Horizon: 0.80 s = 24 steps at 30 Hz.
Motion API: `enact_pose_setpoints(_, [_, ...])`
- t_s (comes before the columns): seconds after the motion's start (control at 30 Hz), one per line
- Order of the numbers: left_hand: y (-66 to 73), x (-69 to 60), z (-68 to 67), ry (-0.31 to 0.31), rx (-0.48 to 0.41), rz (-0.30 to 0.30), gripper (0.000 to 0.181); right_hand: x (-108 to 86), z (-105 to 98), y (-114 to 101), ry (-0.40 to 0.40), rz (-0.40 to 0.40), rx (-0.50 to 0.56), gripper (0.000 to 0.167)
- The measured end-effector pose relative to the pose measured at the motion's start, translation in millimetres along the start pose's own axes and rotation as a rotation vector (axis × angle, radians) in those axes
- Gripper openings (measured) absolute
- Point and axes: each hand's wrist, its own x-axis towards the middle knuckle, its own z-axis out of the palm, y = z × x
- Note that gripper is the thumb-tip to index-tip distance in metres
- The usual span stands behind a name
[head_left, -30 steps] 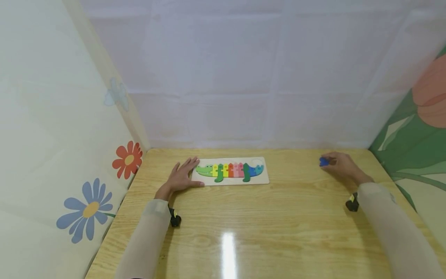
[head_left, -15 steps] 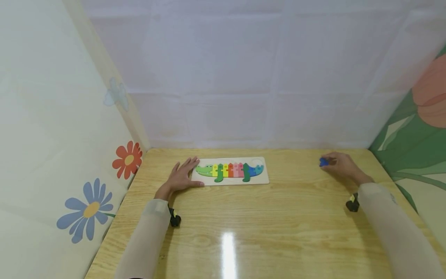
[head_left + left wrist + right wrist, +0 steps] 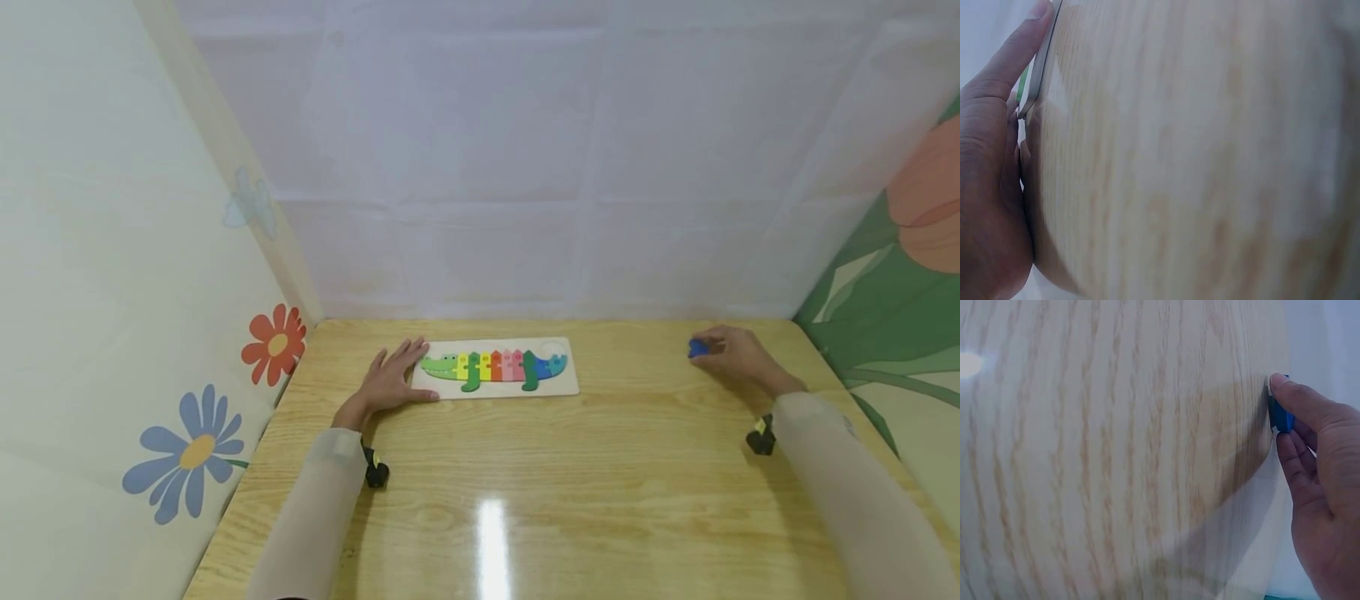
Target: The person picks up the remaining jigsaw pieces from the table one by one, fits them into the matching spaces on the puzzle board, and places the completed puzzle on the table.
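A pale wooden puzzle board [image 3: 498,344] lies near the back of the table, carrying a crocodile puzzle [image 3: 487,367] of several coloured pieces in a row. At its left end rests my left hand [image 3: 390,383], thumb along the front edge and fingers spread towards the far corner. The left wrist view shows that thumb [image 3: 1013,53] fairly straight against the board's edge [image 3: 1041,59]. Well to the right, my right hand [image 3: 735,357] pinches a small blue puzzle piece [image 3: 697,348] between thumb and fingertips. In the right wrist view, this blue piece [image 3: 1282,416] is partly hidden by the fingers.
A wooden table [image 3: 585,483] spans the scene, with a white cloth wall [image 3: 480,208] behind it. Flower-patterned panels stand left [image 3: 197,450] and right [image 3: 900,308]. Near the crocodile's tail, a round outline [image 3: 553,347] shows on the board.
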Motion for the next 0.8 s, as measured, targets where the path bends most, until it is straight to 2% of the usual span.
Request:
enact_pose_setpoints(0.33, [-1.9, 0.8, 1.1, 0.003, -0.013, 0.004, 0.111, 2.3, 0.7, -12.3, -0.003, 0.007, 0.009, 0.054])
enact_pose_setpoints(0.53, [-2.8, 0.9, 2.0, 0.004, -0.006, -0.005, 0.112, 7.7, 3.7, -18.4, 0.021, -0.033, -0.008, 0.052])
enact_pose_setpoints(0.8, [-1.6, 0.5, 0.8, 0.006, -0.012, -0.008, 0.113, 13.8, 6.1, -26.8, 0.014, -0.084, 0.016, 0.05])
